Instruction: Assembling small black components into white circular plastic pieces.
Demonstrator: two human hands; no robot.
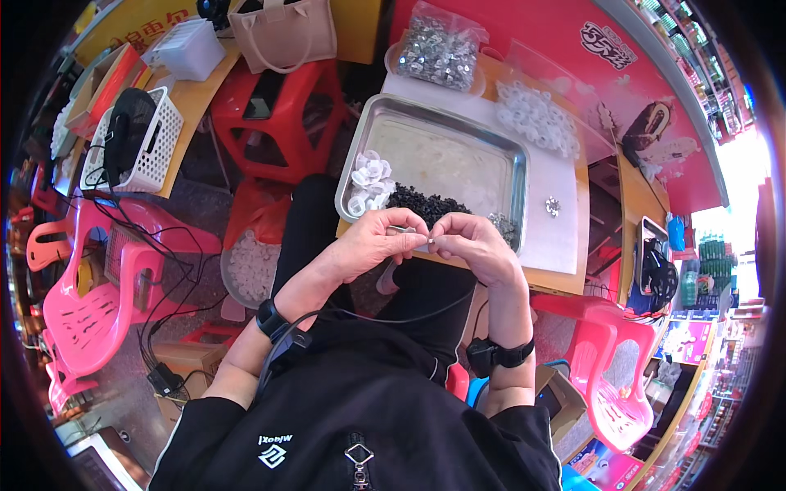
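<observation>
Together, left hand (372,240) and right hand (481,247) pinch a tiny pale piece (431,241) between their fingertips.

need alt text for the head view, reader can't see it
A person's left hand and right hand pinch a tiny pale piece at the near side of a metal tray holding white parts and black bits. Beyond it sits a bag of metal parts.

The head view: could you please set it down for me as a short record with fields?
hands: left hand and right hand pinched close together at a small pale piece, too small to identify
tray: rectangular metal tray, beyond the hands
in tray: white plastic pieces, left; black parts, near side; silvery parts, near right corner
beyond tray: clear bag of metal parts
right of tray: small silvery cluster
</observation>
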